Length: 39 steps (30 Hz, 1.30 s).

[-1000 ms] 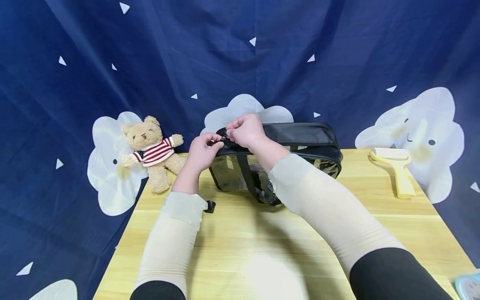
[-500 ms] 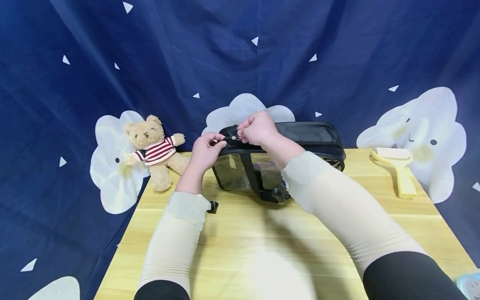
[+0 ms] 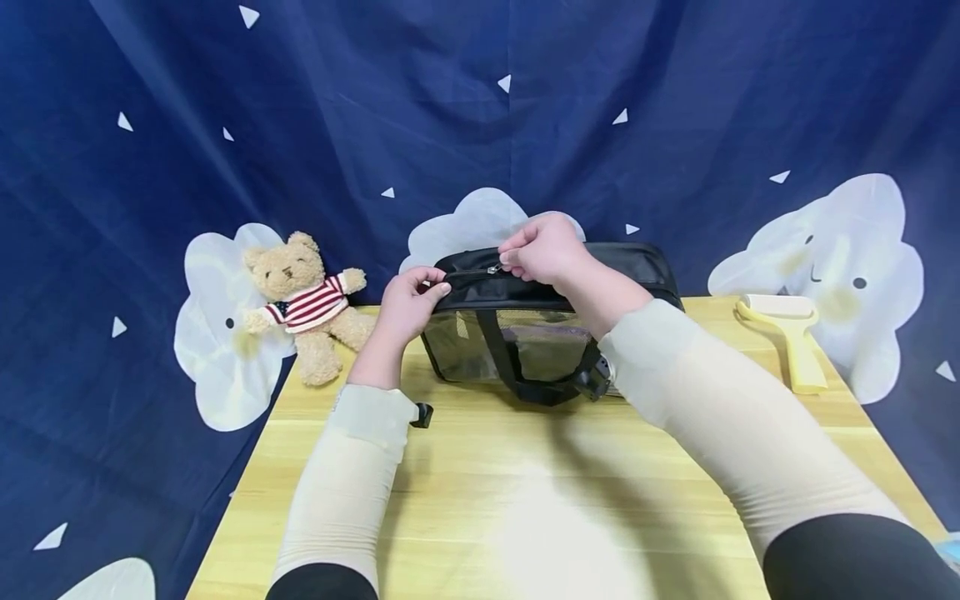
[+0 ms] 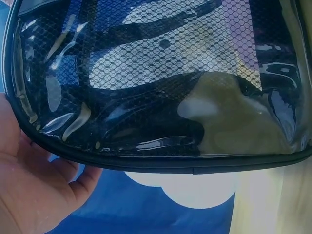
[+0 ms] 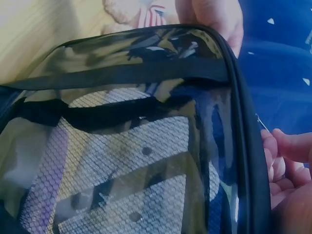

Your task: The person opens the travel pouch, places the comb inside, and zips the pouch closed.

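On the far middle of the light wooden worktop (image 3: 480,500), the left hand (image 3: 408,302) grips the left end of the black mesh-and-clear-plastic zip bag (image 3: 551,321) while the right hand (image 3: 542,248) pinches the small metal zip pull (image 3: 493,269), roughly a third along the top from the left end, so most of the zip run to the right remains.

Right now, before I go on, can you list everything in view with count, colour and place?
bag: one, black with clear mesh-lined sides, standing at the back middle of the table.
zipper pull: one, silvery, on the bag's top, left of centre.
teddy bear: one, tan in a red-and-white striped sweater, back left corner of the table.
lint roller: one, pale yellow, back right of the table.
table: one, light wood.
backdrop: one, dark blue with white clouds and triangles, behind the table.
left hand: grips the bag's left end.
right hand: pinches the zipper pull.
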Each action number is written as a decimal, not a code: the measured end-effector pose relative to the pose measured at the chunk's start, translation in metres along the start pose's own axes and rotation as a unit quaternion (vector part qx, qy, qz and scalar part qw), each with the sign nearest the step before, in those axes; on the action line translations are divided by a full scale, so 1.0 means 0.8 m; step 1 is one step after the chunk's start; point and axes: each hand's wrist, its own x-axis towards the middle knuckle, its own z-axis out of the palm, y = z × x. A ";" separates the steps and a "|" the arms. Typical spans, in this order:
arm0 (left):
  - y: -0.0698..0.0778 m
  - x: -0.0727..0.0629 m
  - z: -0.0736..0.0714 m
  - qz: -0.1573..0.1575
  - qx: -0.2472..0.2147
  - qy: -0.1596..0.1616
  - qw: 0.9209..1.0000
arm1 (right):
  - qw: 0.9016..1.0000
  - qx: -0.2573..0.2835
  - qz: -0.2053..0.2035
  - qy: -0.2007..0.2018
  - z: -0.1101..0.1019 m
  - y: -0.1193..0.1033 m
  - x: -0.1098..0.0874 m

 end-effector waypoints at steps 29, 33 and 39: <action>-0.003 0.008 0.005 0.005 -0.013 0.023 1.000 | 0.998 -0.006 -0.029 0.058 -0.135 0.044 -0.039; -0.007 0.007 0.006 0.003 -0.015 0.021 1.000 | 0.997 -0.008 -0.030 0.067 -0.149 0.055 -0.045; -0.007 0.007 0.007 -0.002 -0.015 0.022 1.000 | 0.997 0.012 -0.027 0.075 -0.177 0.089 -0.056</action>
